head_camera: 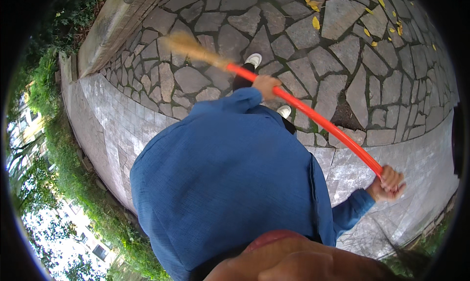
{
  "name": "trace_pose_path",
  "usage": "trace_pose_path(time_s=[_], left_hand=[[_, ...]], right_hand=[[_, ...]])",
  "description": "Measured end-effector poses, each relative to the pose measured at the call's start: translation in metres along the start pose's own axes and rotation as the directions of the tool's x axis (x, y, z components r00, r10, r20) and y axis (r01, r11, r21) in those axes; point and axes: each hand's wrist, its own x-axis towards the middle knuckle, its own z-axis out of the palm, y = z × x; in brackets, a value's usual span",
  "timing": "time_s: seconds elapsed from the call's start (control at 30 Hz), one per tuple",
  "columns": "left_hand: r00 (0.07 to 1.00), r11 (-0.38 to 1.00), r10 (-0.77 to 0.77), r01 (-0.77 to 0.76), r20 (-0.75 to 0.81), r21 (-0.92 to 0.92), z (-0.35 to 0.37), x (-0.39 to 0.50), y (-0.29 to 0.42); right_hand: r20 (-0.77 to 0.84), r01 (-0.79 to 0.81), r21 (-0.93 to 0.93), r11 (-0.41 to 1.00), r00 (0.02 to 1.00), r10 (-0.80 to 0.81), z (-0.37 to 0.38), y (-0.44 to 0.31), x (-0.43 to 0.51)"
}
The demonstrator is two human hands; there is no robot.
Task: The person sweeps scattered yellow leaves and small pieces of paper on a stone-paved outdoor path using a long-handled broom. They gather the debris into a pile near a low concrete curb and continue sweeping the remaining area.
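Note:
My left hand (266, 86) is closed around the lower part of a broom's red handle (319, 119). Near the handle's upper end, my right hand (387, 184) grips it, out to the right of my body. The handle slants across in front of me, from lower right to upper left. At its far end is the straw-coloured broom head (194, 50), blurred, above the irregular flagstones (231, 38); whether it touches them I cannot tell. My white shoes (254, 60) show beyond the blue jacket (227, 171).
Yellow leaves (315, 23) lie scattered at the upper right. A stone wall (117, 27) borders the paving at upper left. One gap between flagstones shows dark soil (347, 115). Smoother pale paving (114, 112) runs beside green plants (69, 152). A dark object (457, 139) stands at the right edge.

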Motion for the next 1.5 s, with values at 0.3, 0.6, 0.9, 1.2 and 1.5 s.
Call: trace_pose_path(time_s=[0.3,0.6,0.9,1.2,1.5], left_hand=[[0.996,0.984,0.064,-0.072,-0.056,-0.166,-0.069,0.076,-0.111],[0.765,0.910,0.373,-0.413,-0.525,0.045,-0.218,0.285,-0.081],[0.974,0.993,0.003,0.023,-0.224,0.115,-0.237,0.162,-0.235],[0.816,0.907,-0.247,0.385,-0.522,0.173,-0.316,0.182,-0.440],[0.858,0.898,0.438,-0.403,-0.269,0.176,-0.350,0.521,-0.266]], right_hand=[[0.384,0.009,-0.120,0.993,0.923,0.038,0.211,0.127,0.085],[0.274,0.364,-0.131,0.922,0.907,-0.319,0.257,0.103,0.064],[0.052,0.223,-0.337,0.915,0.974,-0.219,0.245,0.251,0.166],[0.456,-0.209,-0.207,0.956,0.844,0.283,0.367,0.477,0.231],[0.136,0.425,-0.221,0.878,0.905,-0.403,0.445,0.354,0.281]])
